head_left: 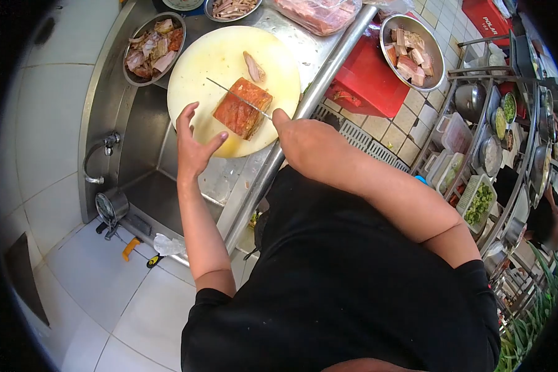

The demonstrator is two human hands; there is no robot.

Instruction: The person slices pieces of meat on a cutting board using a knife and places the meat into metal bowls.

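Observation:
A block of roasted pork belly (232,115) with orange-brown skin sits on a round, pale yellow cutting board (198,68). My right hand (307,144) grips a knife (238,97), its fist covering the handle. The thin blade lies across the top of the pork; whether it has cut in, I cannot tell. Left of the block, my left hand (195,141) is open, its fingers spread and apart from the meat. A small slice of meat (253,67) rests on the board beyond the block.
Metal bowls of cut meat (178,53) and pork chunks (441,62) flank the board. Below it on the left is a steel sink (144,139) with a tap (99,146). Bagged meat (319,13) lies behind. Shelves with vegetable baskets (479,201) stand at right, a person beyond.

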